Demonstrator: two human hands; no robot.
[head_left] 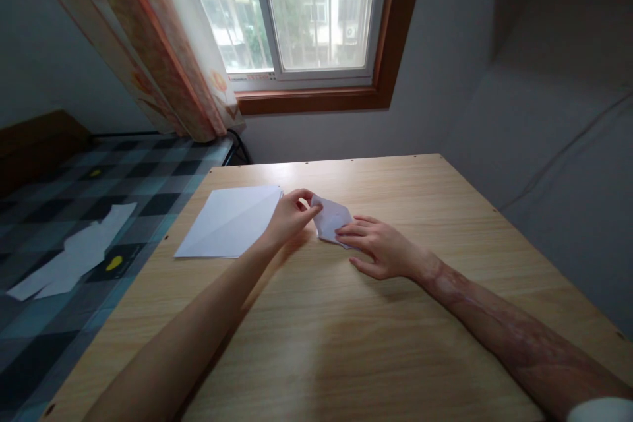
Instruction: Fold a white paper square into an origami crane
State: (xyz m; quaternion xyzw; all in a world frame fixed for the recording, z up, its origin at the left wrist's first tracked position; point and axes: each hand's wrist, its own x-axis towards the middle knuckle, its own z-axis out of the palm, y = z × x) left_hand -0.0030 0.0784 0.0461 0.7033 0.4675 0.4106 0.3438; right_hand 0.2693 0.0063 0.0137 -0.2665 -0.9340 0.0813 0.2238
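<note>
A small folded sheet of white paper lies on the wooden table between my hands. My left hand pinches its upper left corner between thumb and fingers, and that edge is lifted a little off the table. With fingers spread, my right hand lies flat, its fingertips touching the paper's right side. Part of the paper's right edge is hidden under those fingers. Left of my left hand rests a stack of white paper sheets, partly covered by my wrist.
The light wooden table fills the foreground. At the left stands a bed with a checked cover, with cut paper pieces on it. Beyond the table are a window and a patterned curtain. A cable runs along the right wall.
</note>
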